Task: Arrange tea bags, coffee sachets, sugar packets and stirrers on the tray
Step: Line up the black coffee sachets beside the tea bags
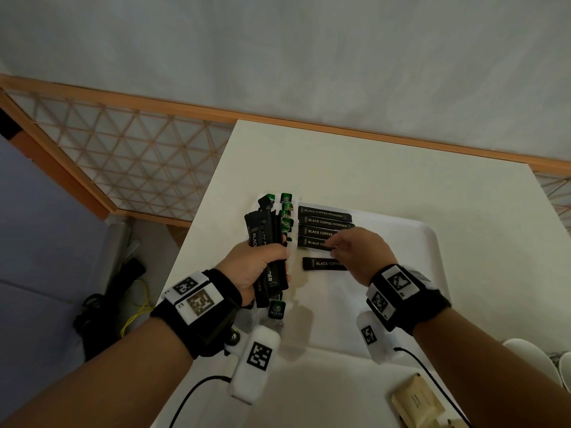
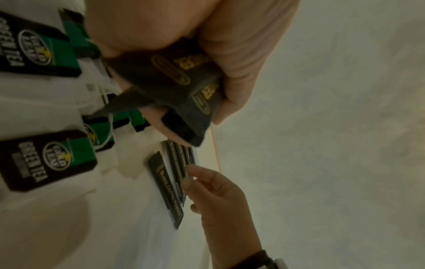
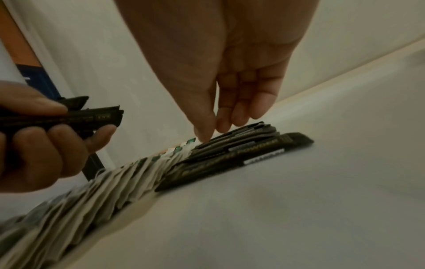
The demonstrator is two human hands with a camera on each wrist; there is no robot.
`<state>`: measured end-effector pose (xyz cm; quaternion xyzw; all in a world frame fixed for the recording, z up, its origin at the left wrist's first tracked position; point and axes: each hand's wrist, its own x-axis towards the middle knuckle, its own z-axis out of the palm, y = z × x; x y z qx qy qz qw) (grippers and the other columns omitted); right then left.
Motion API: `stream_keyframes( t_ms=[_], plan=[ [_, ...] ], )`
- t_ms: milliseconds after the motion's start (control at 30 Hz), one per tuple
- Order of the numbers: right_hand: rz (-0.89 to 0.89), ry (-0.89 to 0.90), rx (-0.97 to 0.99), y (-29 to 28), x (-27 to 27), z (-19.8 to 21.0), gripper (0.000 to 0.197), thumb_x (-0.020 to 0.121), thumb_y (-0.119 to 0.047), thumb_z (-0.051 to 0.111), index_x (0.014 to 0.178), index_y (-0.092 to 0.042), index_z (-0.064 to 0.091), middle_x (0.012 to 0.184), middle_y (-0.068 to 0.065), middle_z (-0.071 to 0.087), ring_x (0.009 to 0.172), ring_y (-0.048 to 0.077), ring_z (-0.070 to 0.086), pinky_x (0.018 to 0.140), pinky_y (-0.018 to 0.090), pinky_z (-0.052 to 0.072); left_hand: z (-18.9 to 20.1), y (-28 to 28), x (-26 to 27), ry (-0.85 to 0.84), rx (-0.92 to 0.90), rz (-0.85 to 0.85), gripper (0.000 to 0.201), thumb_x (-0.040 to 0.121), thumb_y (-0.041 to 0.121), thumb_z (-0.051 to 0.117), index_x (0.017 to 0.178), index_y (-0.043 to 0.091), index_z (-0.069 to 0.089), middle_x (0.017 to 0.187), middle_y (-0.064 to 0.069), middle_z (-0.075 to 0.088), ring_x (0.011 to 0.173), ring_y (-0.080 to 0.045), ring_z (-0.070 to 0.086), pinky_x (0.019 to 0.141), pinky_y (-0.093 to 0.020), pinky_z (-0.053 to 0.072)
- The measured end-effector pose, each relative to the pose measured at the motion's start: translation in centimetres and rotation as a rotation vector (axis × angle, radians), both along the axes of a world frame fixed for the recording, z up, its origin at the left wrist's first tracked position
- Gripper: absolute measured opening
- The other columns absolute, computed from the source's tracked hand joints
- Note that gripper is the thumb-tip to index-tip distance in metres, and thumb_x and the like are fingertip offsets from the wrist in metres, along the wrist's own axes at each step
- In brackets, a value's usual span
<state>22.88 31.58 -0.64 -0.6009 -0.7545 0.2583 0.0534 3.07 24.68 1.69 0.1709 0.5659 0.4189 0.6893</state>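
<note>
Over the tray [image 1: 429, 242], left hand [image 1: 256, 270] gripping coffee sachets [image 1: 268, 242], right fingers [image 3: 204, 134] loosely extended, seemingly touching laid sachets [image 1: 324, 223].

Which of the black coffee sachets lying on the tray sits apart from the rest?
The nearest coffee sachet, the one closest to the person. A strip of bare white tray separates it from the four sachets packed edge to edge beyond it.

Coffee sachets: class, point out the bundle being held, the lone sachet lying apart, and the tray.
bundle of coffee sachets [image 1: 262, 233], head view, upper end above left hand
lone sachet [image 1: 321, 263], head view, printed face
tray [image 1: 432, 242], head view, right rim
</note>
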Motion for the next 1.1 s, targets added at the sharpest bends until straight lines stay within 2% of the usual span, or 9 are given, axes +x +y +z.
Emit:
stream_keyframes(
  t_ms=[100,167,233,400,533,733,933,1000,1100],
  plan=[
    [0.037,-0.073,-0.026,-0.6,0.6,0.1,0.013,0.082,-0.026,0.067,0.094,-0.029,0.069,0.091,-0.009,0.053,0.092,0.015,0.057,0.077,0.024,0.042,0.0,0.0,-0.1,0.024,0.004,-0.001,0.026,0.078,0.005,0.071,0.103,0.002,0.064,0.086,-0.015,0.062,0.07,-0.025,0.062,0.058,-0.035,0.057],
    [0.056,-0.107,-0.033,-1.1,0.6,-0.1,0.013,0.08,-0.027,0.069,0.093,-0.03,0.069,0.093,-0.008,0.054,0.093,0.015,0.058,0.08,0.025,0.045,0.0,0.0,0.1,0.005,0.014,0.008,0.04,0.076,0.007,0.073,0.114,0.0,0.062,0.101,-0.02,0.064,0.082,-0.029,0.063,0.06,-0.037,0.058],
    [0.056,-0.101,-0.021,-1.3,0.5,-0.4,0.014,0.081,-0.027,0.069,0.094,-0.03,0.069,0.096,-0.007,0.056,0.094,0.016,0.058,0.081,0.025,0.045,0.1,-0.1,0.3,-0.009,0.025,0.015,0.043,0.077,0.007,0.073,0.117,-0.001,0.062,0.107,-0.022,0.064,0.085,-0.031,0.063,0.061,-0.037,0.058],
    [0.055,-0.052,0.009,-1.0,-0.4,-0.8,0.016,0.083,-0.023,0.065,0.098,-0.027,0.07,0.095,-0.007,0.054,0.095,0.016,0.057,0.082,0.025,0.044,0.1,0.0,0.3,0.011,0.018,0.042,0.022,0.08,0.005,0.069,0.102,0.002,0.066,0.081,-0.011,0.065,0.064,-0.021,0.064,0.051,-0.03,0.054],
    [0.061,-0.048,0.021,-0.9,-0.7,-0.9,0.017,0.085,-0.023,0.063,0.1,-0.026,0.07,0.102,-0.003,0.059,0.096,0.018,0.057,0.084,0.027,0.045,-0.1,0.0,0.0,0.039,0.007,0.065,0.029,0.082,0.003,0.067,0.11,-0.002,0.064,0.089,-0.016,0.065,0.069,-0.024,0.063,0.051,-0.031,0.054],
    [0.052,-0.055,0.036,-0.7,-0.4,-1.0,0.018,0.086,-0.024,0.062,0.101,-0.026,0.07,0.102,-0.001,0.059,0.096,0.019,0.057,0.084,0.028,0.045,-0.2,-0.1,-0.2,0.035,0.007,0.074,0.029,0.082,0.001,0.065,0.111,-0.001,0.063,0.087,-0.016,0.063,0.068,-0.026,0.062,0.051,-0.033,0.055],
    [0.059,-0.056,0.04,-0.5,-0.4,-1.3,0.017,0.086,-0.025,0.061,0.101,-0.027,0.069,0.099,-0.002,0.058,0.095,0.018,0.057,0.082,0.027,0.044,0.0,-0.1,0.2,0.009,0.03,0.043,0.022,0.082,-0.001,0.066,0.104,0.001,0.066,0.082,-0.013,0.065,0.065,-0.024,0.063,0.051,-0.034,0.056],
    [0.063,-0.007,0.072,-0.6,-0.4,-0.9,0.014,0.087,-0.027,0.06,0.097,-0.027,0.069,0.093,-0.007,0.058,0.092,0.015,0.057,0.079,0.025,0.044,0.0,-0.1,0.4,0.008,0.042,0.027,0.024,0.081,0.0,0.067,0.105,0.002,0.067,0.084,-0.014,0.067,0.067,-0.024,0.065,0.055,-0.036,0.058],
    [0.025,0.213,0.064,-1.2,-1.3,0.4,0.016,0.092,-0.031,0.054,0.091,-0.026,0.069,0.082,-0.015,0.06,0.08,0.006,0.056,0.073,0.021,0.045,0.0,-0.1,0.4,0.016,0.06,0.02,0.03,0.079,0.002,0.07,0.108,0.001,0.067,0.095,-0.018,0.069,0.075,-0.028,0.067,0.062,-0.038,0.059]
  ],
)
